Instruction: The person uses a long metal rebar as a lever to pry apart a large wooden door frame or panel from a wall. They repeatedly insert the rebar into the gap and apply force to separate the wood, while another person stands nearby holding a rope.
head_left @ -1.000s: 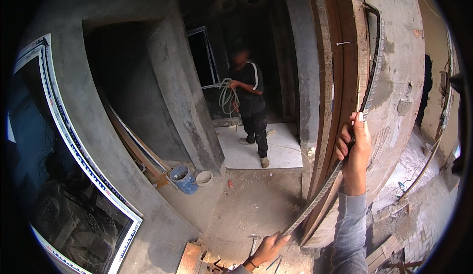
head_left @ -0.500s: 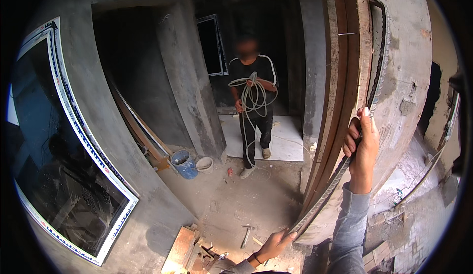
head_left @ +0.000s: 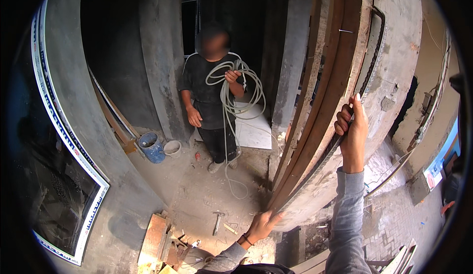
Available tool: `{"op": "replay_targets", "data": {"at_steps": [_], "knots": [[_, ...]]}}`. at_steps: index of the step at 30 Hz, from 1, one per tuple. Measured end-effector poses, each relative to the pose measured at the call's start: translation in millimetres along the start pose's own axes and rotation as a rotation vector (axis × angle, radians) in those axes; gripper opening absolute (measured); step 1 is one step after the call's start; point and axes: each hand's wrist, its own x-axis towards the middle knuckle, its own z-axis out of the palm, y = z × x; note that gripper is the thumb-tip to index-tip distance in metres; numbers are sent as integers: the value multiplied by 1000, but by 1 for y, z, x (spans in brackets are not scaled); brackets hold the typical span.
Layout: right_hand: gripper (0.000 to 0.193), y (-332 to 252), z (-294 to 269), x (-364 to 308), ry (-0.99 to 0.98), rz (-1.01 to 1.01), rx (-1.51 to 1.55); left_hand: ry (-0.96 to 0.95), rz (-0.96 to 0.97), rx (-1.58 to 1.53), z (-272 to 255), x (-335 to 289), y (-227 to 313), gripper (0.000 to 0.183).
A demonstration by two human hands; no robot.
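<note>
The right hand point(head_left: 351, 131) curls its fingers around a dark strip point(head_left: 315, 168) on the wooden door frame point(head_left: 340, 72). The left hand point(head_left: 262, 224) pinches the strip's lower end. Nearby, another person point(head_left: 212, 96) holds coiled cable point(head_left: 236, 89).

Two buckets point(head_left: 152, 147), one hammer point(head_left: 217, 222), one cable coil point(head_left: 236, 89)

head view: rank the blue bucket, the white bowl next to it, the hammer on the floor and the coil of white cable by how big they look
1. coil of white cable, largest by far
2. blue bucket
3. white bowl and hammer look about alike; the hammer lies nearer the camera, so their order is unsure.
</note>
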Motion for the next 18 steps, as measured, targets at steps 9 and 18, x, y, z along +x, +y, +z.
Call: {"op": "replay_targets", "data": {"at_steps": [9, 18], "knots": [[29, -28, -11, -10, -197, -9, 103, -39, 43, -27, 5, -51, 38, 45], [52, 36, -77, 72, -873, 279, 744, 83, -135, 195, 38, 8, 17, 42]]}}
